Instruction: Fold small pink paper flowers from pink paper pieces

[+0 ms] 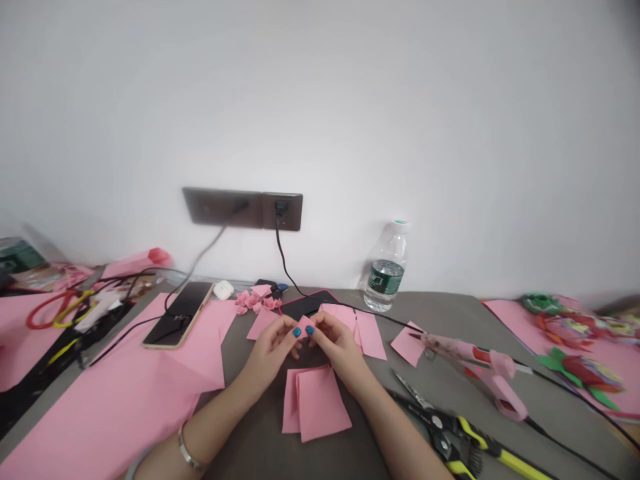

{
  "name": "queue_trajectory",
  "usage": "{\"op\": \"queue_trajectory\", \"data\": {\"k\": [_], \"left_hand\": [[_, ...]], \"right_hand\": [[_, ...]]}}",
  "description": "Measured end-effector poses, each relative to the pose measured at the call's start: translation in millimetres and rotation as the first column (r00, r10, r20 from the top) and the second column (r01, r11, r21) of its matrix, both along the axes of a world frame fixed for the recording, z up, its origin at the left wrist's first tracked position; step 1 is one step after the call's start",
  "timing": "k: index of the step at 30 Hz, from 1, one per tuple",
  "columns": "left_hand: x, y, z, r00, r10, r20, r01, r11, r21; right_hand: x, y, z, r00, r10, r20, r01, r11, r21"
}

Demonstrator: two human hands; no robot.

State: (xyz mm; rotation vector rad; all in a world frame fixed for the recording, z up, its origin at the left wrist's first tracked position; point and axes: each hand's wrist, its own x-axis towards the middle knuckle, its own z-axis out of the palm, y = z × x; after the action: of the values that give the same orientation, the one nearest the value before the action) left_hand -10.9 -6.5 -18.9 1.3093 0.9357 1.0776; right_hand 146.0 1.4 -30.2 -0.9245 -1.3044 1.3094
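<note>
Between my two hands is a small folded piece of pink paper [305, 326], pinched at its edges. My left hand [278, 343] has thumb and fingers closed on its left side. On the right side, my right hand [334, 340] grips it the same way, the thumbs nearly meeting. Several cut pink paper squares [324, 407] lie stacked on the table just below my hands. Behind my left hand sits a cluster of small folded pink paper pieces [257, 300]. More pink squares [371, 333] lie beyond my right hand.
A pink glue gun [487, 363] with its cord and yellow-black pliers [445, 427] lie at right. A water bottle [387, 267] stands by the wall. Left are a phone [180, 315] on large pink sheets [125, 407] and red-and-yellow-handled scissors [60, 310]. Paper flowers [583, 370] lie far right.
</note>
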Motion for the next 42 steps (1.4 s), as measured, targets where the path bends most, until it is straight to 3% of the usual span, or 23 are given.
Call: {"op": "queue_trajectory", "data": {"k": [14, 18, 22, 29, 34, 38, 42], "left_hand": [[-1.2, -1.3, -2.8, 0.991, 0.121, 0.050, -0.124, 0.989, 0.079], [-1.6, -3.3, -3.5, 0.997, 0.071, 0.031, -0.074, 0.990, 0.121], [-1.7, -4.4, -2.8, 1.000, 0.017, -0.018, -0.014, 0.991, 0.136], [-3.3, -3.0, -3.7, 0.996, 0.043, -0.075, -0.028, 0.981, 0.192], [-1.8, -1.3, -5.6, 0.992, 0.124, 0.008, -0.124, 0.985, 0.116], [-1.0, 1.3, -6.7, 0.998, 0.055, -0.003, -0.055, 0.998, 0.036], [-1.7, 3.0, -8.1, 0.998, 0.053, -0.021, -0.053, 0.998, 0.034]], "right_hand": [[-4.5, -0.9, -4.9, 0.996, -0.091, -0.021, 0.092, 0.994, 0.059], [-4.3, 0.0, -6.9, 0.990, -0.139, 0.019, 0.137, 0.987, 0.083], [-3.7, -1.3, -1.9, 0.997, -0.081, -0.008, 0.082, 0.995, 0.063], [-4.0, -4.0, 3.1, 1.000, -0.025, -0.015, 0.026, 0.998, 0.061], [-3.0, -0.3, -4.6, 0.996, -0.093, -0.014, 0.094, 0.994, 0.049], [-3.1, 0.9, -7.1, 0.994, -0.106, -0.032, 0.107, 0.994, 0.024], [-3.3, -0.5, -5.6, 0.981, -0.183, 0.063, 0.176, 0.979, 0.101]]}}
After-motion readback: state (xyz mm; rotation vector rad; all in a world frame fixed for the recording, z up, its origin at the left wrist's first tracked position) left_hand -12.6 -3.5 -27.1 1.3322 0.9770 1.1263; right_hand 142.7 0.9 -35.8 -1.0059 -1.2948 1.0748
